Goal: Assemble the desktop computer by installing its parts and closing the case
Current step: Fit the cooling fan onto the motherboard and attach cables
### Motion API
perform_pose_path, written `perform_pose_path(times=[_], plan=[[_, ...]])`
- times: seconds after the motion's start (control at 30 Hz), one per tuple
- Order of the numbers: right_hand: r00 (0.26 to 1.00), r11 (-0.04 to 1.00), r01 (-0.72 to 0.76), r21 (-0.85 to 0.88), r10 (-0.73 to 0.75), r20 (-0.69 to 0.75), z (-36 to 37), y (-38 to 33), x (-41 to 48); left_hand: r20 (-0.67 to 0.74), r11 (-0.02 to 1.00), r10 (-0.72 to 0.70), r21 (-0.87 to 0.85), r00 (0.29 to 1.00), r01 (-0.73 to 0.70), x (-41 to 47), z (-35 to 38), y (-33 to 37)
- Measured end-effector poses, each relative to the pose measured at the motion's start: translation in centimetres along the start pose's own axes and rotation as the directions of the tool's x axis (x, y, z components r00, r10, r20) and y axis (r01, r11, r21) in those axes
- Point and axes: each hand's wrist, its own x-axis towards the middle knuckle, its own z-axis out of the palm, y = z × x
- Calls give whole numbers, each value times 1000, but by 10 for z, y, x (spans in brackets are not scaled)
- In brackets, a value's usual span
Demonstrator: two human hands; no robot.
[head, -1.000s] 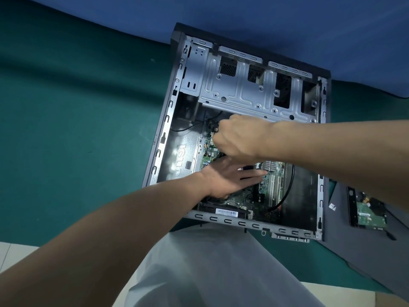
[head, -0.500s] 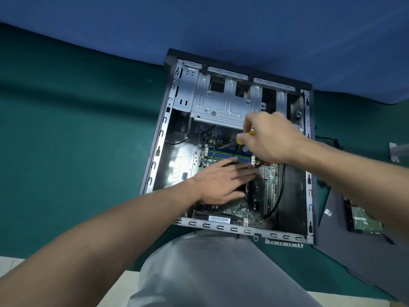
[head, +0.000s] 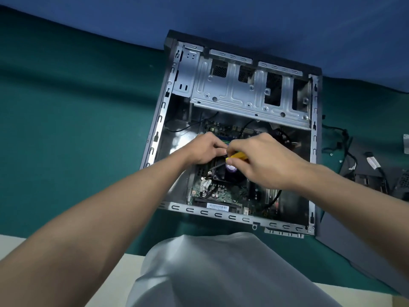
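On the green counter [head: 66, 111], open side up, lies the case [head: 159, 120]; both hands work inside it, over the board.

Risks, as I judge them:
- Case: neither hand steadies it. A hard push on the tool could shift it on the counter.
- Motherboard [head: 221, 193]: small parts crowd the work spot. A slipped tip would gouge them. Likely cause: the shaft leans instead of standing square to the fastener.
- Cooler fan [head: 231, 168]: tightening it unevenly could seat it tilted.
- Screw: not visible. If one is being started at that lean, it could cross-thread or drop into the shell.

Hands: the right hand [head: 265, 160] pinches the yellow handle of the screwdriver [head: 238, 155] between thumb and fingers. The left hand [head: 203, 149] is curled, its fingertips meeting the right's above the shaft. Cannot tell whether it holds a screw, the shaft or nothing.

Looks:
- Case: grey steel with slotted rails, lid off.
- Drive cage [head: 243, 94]: at the far end, bays apparently empty.
- Board: green, seated low in the shell, with a black cable looping at its right edge.
- Fan: dark and square, with a purple hub sticker.
- Dark panel [head: 354, 240] and loose cables [head: 345, 151]: on the counter just right of the case, not fitted.
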Motion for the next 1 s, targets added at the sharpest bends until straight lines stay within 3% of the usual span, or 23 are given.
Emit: perform_pose_path(times=[0.33,0.63,0.8,0.93,1.0], plan=[[995,998,-2,-69,9,104,12,1,14,145,998,-47,-32,988,53,9,-8,1],[989,997,1,-75,10,144,10,1,17,142,996,-55,-62,988,65,11,-10,1],[974,974,164,-158,-135,182,8,-8,14,151,996,-44,-73,988,56,9,-9,2],[940,896,305,-323,-230,252,10,-19,20,160,996,-10,-88,987,24,6,-10,2],[938,880,308,-361,-216,272,12,-23,22,165,994,-3,-109,986,21,4,-9,2]])
